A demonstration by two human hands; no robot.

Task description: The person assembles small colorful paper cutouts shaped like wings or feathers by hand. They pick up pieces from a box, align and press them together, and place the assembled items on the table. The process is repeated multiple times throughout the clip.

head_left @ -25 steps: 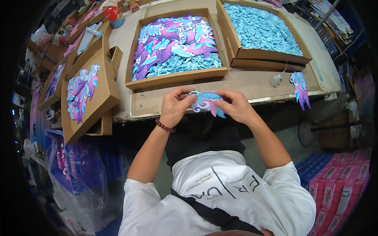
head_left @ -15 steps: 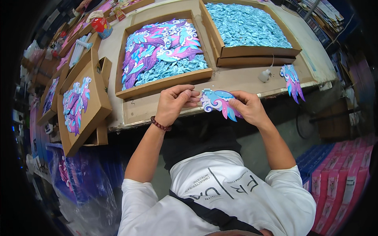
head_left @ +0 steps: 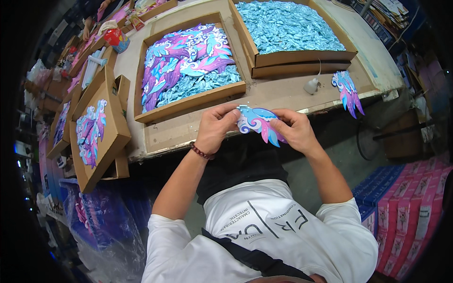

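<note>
A flat wing-shaped cutout (head_left: 257, 121) in blue, pink and purple with white curls is held just in front of the table edge. My right hand (head_left: 296, 131) pinches its right side between thumb and fingers. My left hand (head_left: 214, 126), with a dark bead bracelet on the wrist, closes thumb and fingers at the upper left edge. A small pale teal piece (head_left: 244, 107) sits at that edge, partly covered by the left fingertips. Beyond my hands, a cardboard tray (head_left: 198, 103) holds similar cutouts (head_left: 188, 59) lying over shiny teal pieces (head_left: 203, 86).
A deeper cardboard box (head_left: 302, 57) full of teal pieces (head_left: 288, 28) stands behind right. A small white squeeze bottle (head_left: 311, 86) and another cutout (head_left: 347, 92) lie at the right edge. Tilted trays (head_left: 113, 127) stand left; pink boxes (head_left: 410, 212) are stacked low right.
My left hand has moved right and its fingers have closed on the cutout's left edge, where a gap showed before. The right hand keeps its hold. The view has shifted slightly.
</note>
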